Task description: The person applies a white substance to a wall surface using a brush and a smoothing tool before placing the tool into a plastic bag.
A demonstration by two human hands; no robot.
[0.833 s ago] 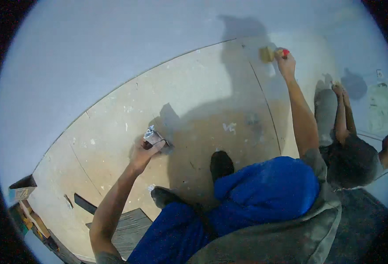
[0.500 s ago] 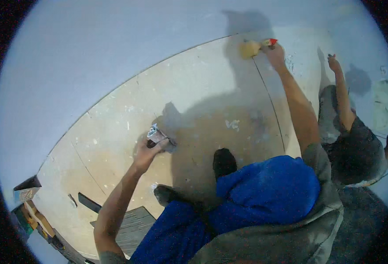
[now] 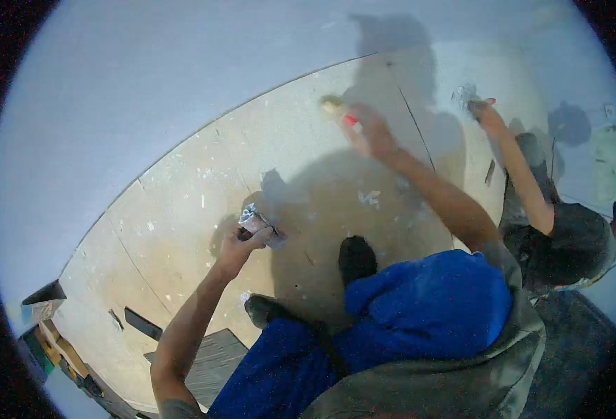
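Observation:
My left hand (image 3: 237,248) is closed around a small silvery container (image 3: 254,220) with a ragged, crumpled rim, held above the pale floor. What it contains does not show. My right hand (image 3: 374,134) reaches forward and grips a brush (image 3: 332,105) with a pale yellow head and red on its handle. Both hand and brush are smeared by motion. The brush head hangs over or against the pale panels (image 3: 280,133) near their seam with the bluish wall; whether it touches cannot be told.
At right a co-worker's hand (image 3: 488,115) holds a tool beside a whitish smear (image 3: 464,94). My dark shoes (image 3: 357,258) stand on the panels. A dark phone-like slab (image 3: 142,323), a grey board (image 3: 214,366) and an open box (image 3: 44,307) lie at lower left.
My right hand has swept the brush left and slightly nearer. My left hand has shifted slightly right with the container. The co-worker's hand has moved left and down to the whitish smear.

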